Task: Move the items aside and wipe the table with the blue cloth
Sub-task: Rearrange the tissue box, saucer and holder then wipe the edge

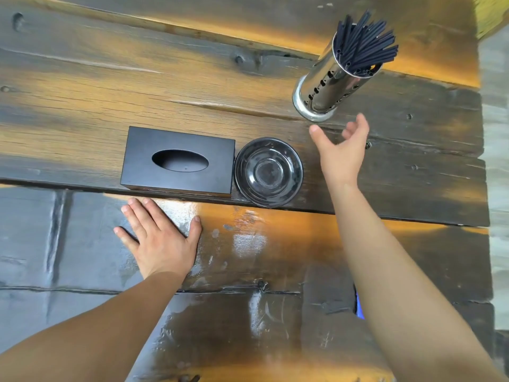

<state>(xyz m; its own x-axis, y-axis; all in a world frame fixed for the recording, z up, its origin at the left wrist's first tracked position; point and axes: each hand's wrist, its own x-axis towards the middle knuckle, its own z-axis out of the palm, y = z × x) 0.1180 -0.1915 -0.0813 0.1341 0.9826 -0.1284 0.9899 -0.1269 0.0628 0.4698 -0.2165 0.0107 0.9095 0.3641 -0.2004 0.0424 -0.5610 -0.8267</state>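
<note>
A black tissue box (178,160) lies on the dark wooden table (82,92), and a black round dish (268,172) touches its right side. A shiny metal holder (330,84) filled with black straws (363,37) stands at the far right. My right hand (341,150) hovers open, fingers spread, just below the holder's base and apart from it. My left hand (159,238) rests flat on the table just in front of the tissue box. A sliver of the blue cloth (359,304) shows behind my right forearm; the rest of it is hidden.
The table's right edge (484,188) runs close to the straw holder, with grey floor beyond it. The near planks look glossy and wet. A yellow object (493,15) sits at the top right corner.
</note>
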